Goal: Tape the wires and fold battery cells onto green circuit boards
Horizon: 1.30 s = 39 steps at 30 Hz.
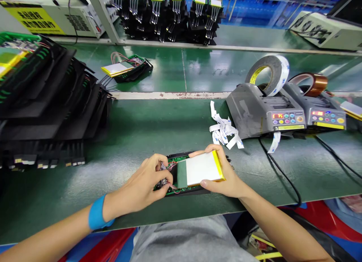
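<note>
My right hand [227, 177] grips a flat silver-white battery pack [203, 167] with yellow tape on its right edge and a dark green strip on its left. The pack is over a black housing [195, 191] with a green circuit board along its sides. At the housing's left end, my left hand [149, 179], wearing a blue wristband [97, 213], has its fingers closed on a small circuit board [162, 175]. Thin red and white wires [173, 165] run beside those fingers. The fingertips partly hide the small board.
Stacked black housings [56, 103] stand at left. Another housing with a battery [132, 68] lies behind. White tape strips [223, 130] are heaped beside two tape dispensers [266, 111] at right, whose cables [283, 175] cross the bench. More units [166, 17] line the back shelf.
</note>
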### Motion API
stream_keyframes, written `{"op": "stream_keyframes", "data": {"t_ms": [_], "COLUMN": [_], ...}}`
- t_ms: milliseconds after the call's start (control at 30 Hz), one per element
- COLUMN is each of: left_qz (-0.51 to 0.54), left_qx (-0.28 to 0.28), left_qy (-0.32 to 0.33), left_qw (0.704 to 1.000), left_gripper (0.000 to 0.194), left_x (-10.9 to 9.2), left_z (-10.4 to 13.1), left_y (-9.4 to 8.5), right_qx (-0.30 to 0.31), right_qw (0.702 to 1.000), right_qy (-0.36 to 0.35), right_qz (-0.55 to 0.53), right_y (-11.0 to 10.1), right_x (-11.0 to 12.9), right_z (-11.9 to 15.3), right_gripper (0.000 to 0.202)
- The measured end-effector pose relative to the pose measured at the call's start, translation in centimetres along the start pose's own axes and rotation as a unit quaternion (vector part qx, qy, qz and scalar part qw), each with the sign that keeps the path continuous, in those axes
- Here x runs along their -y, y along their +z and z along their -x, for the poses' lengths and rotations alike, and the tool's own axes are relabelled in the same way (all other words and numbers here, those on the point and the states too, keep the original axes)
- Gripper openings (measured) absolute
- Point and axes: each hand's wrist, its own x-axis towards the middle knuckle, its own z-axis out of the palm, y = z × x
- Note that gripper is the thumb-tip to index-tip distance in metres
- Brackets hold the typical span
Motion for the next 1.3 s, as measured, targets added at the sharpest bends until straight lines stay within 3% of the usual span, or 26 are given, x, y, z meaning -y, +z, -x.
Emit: {"op": "stream_keyframes", "data": {"t_ms": [167, 367, 433, 500, 600, 667, 800, 967, 1300], "left_qz": [0.036, 0.017, 0.008, 0.011, 0.009, -0.012, -0.053, -0.072, 0.016], "left_qx": [-0.111, -0.224, -0.238, -0.226, -0.168, -0.125, -0.082, -0.072, -0.041], "left_qy": [-0.074, -0.057, -0.048, -0.053, -0.084, -0.084, -0.054, -0.042, -0.08], "left_qw": [0.99, 0.973, 0.97, 0.973, 0.982, 0.989, 0.994, 0.994, 0.996], "left_gripper": [0.008, 0.006, 0.007, 0.015, 0.055, 0.066, 0.056, 0.055, 0.047], "left_x": [-1.3, -1.3, -1.0, -0.7, -0.2, 0.0, 0.1, -0.2, -0.5], "left_z": [0.1, 1.1, 1.7, 2.2, 2.5, 2.3, 1.6, 1.1, 0.6], "left_y": [1.5, 3.2, 3.5, 3.5, 2.4, 1.5, 0.1, -0.2, -0.5], "right_qx": [-0.001, 0.0, 0.009, 0.019, 0.031, 0.036, 0.041, 0.044, 0.061], "right_qw": [1.0, 1.0, 1.0, 0.999, 0.999, 0.999, 0.998, 0.997, 0.996], "right_qy": [-0.009, -0.022, -0.027, -0.031, -0.035, -0.037, -0.052, -0.061, -0.061], "right_qz": [-0.006, -0.001, 0.0, 0.0, 0.002, 0.006, 0.009, 0.002, 0.014], "right_y": [0.2, 0.1, 0.0, -0.1, -0.1, -0.2, -0.3, -0.3, -0.5], "right_x": [-0.3, -0.3, -0.3, -0.3, -0.3, -0.4, -0.6, -0.7, -0.3], "right_z": [0.1, 0.2, 0.2, 0.2, 0.2, 0.2, 0.3, 0.3, 0.0], "right_gripper": [0.063, 0.064, 0.063, 0.062, 0.06, 0.058, 0.06, 0.06, 0.06]}}
